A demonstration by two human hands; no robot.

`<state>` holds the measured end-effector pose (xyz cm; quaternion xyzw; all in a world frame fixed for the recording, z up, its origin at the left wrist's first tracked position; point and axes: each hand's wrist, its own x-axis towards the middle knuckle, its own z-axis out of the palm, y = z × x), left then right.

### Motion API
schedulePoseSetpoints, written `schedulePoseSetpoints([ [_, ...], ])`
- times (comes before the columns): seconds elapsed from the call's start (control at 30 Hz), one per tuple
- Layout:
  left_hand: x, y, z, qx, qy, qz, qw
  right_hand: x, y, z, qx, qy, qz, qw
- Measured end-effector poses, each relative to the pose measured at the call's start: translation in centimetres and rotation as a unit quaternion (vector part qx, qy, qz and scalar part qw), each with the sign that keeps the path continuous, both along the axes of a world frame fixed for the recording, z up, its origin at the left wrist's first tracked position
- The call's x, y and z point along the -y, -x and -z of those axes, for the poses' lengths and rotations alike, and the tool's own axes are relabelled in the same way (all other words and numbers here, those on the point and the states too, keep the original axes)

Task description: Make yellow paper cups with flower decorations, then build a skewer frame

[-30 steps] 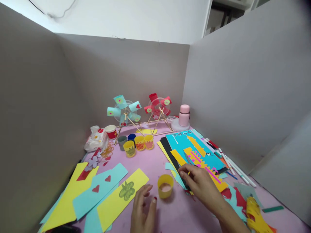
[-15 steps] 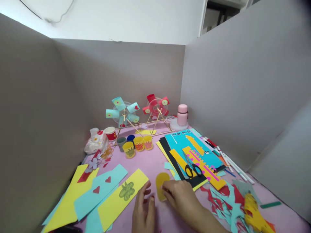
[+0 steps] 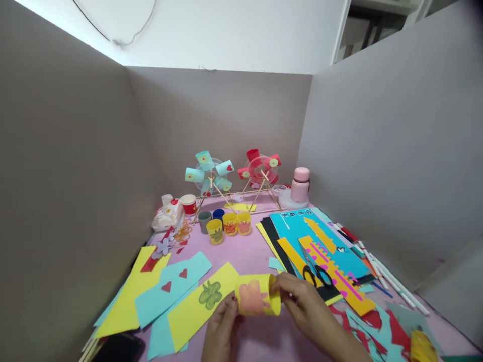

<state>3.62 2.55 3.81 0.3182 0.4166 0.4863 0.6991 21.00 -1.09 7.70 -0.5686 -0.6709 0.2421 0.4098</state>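
Both my hands hold a yellow paper ring (image 3: 257, 298) with an orange-pink flower drawn on its side, lifted a little above the pink tabletop (image 3: 249, 251) near its front edge. My left hand (image 3: 222, 329) grips its left end with curled fingers. My right hand (image 3: 304, 301) pinches its right rim. Black-handled scissors (image 3: 317, 274) lie just right of my right hand on the stacked coloured paper (image 3: 302, 236). A yellow strip with a green flower (image 3: 204, 304) lies under the ring's left side.
Two paper ferris wheels, blue (image 3: 209, 176) and red (image 3: 260, 171), stand at the back with a pink bottle (image 3: 300, 184). Small paper cups (image 3: 226, 223) sit mid-table. Pens (image 3: 370, 259) line the right wall. Cut scraps (image 3: 381, 327) lie front right; grey partitions enclose three sides.
My right hand left the scissors on the paper stack and came to the yellow ring. Both hands lifted the ring off the table and turned it onto its side.
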Motion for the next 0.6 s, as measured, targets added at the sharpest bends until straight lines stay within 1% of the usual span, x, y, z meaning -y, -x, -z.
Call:
schedulePoseSetpoints([
  [0.07, -0.1, 0.4, 0.3, -0.047, -0.008, -0.03, 0.998, 0.0, -0.2, -0.1, -0.056, 0.013, 0.03, 0.998],
  [0.13, -0.2, 0.6, 0.8, -0.074, -0.01, -0.075, 0.994, 0.2, -0.1, -0.6, -0.108, 0.029, 0.078, 0.991],
  [0.17, -0.2, 0.7, 1.0, -0.087, -0.013, -0.097, 0.991, 0.3, 0.0, -0.9, -0.122, 0.034, 0.091, 0.988],
  [0.2, -0.1, 0.7, 1.2, -0.103, -0.021, -0.111, 0.988, 0.4, 0.1, -1.2, -0.128, 0.038, 0.092, 0.987],
  [0.23, -0.1, 0.7, 1.3, -0.122, -0.038, -0.11, 0.986, 0.5, 0.2, -1.4, -0.129, 0.041, 0.08, 0.988],
  [0.3, 0.2, 0.6, 1.3, -0.163, -0.083, -0.093, 0.979, 0.7, 0.4, -1.6, -0.138, 0.054, 0.044, 0.988],
  [0.37, 0.4, 0.5, 1.1, -0.19, -0.119, -0.078, 0.971, 0.6, 0.4, -1.6, -0.17, 0.083, 0.032, 0.981],
  [0.5, 0.9, 0.2, 0.7, -0.206, -0.181, -0.074, 0.959, 0.4, 0.1, -1.1, -0.259, 0.134, 0.034, 0.956],
  [0.53, 1.1, 0.1, 0.6, -0.207, -0.195, -0.075, 0.956, 0.3, 0.1, -1.0, -0.269, 0.139, 0.026, 0.953],
  [0.6, 1.3, -0.2, 0.7, -0.201, -0.201, -0.097, 0.954, 0.3, 0.0, -0.8, -0.271, 0.14, 0.015, 0.952],
])
